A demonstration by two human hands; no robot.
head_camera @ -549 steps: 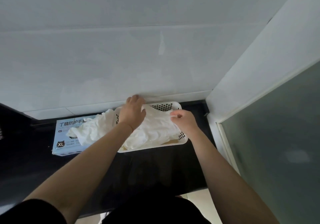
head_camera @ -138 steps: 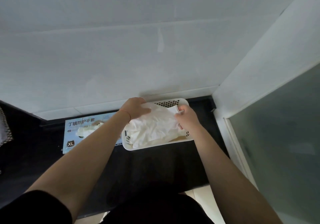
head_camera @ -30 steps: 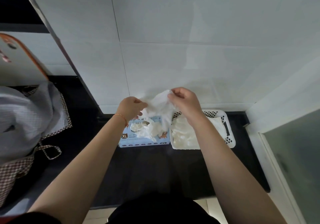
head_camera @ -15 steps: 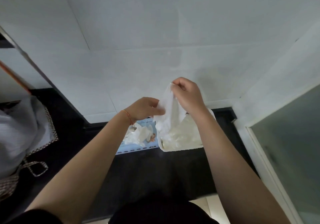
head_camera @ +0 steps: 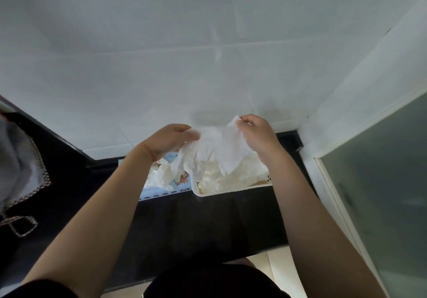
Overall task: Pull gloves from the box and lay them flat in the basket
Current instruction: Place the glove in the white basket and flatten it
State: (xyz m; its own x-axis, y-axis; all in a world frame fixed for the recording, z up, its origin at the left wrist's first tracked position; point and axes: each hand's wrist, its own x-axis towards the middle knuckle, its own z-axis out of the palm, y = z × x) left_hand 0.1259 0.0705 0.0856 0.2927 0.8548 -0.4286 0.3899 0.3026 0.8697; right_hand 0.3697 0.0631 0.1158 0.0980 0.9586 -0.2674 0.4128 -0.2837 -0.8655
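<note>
I find one white disposable glove [head_camera: 221, 150] held in the air between both hands, just above the white perforated basket [head_camera: 231, 191] and partly overlapping the glove box [head_camera: 161, 191] to its left. Both containers sit side by side on the dark countertop [head_camera: 196, 223] against the tiled wall [head_camera: 208, 66].

Handling assessment: the glove appears thin, very light and wholly limp. It creases and hangs in folds below the grip line, and I judge it will cling to itself and to the gloves [head_camera: 240, 177] already piled in the basket. It carries no stiffness, so it needs tension from two points to stay flat. The best holds, in my judgement, are two opposite edges, cuff at one end and finger section at the other; I cannot tell which end is which here.

Finger state: the left hand [head_camera: 166, 140] has its fingers curled, with the glove's left edge pinched at the fingertips. The right hand [head_camera: 256, 133] pinches the upper right corner between thumb and forefinger, remaining fingers curled loosely behind. Neither hand touches the basket or the box.

More gloves [head_camera: 161, 175] protrude from the box opening. A grey cloth with checked trim [head_camera: 20, 170] lies at far left, and a frosted glass panel [head_camera: 381, 182] stands at right.
</note>
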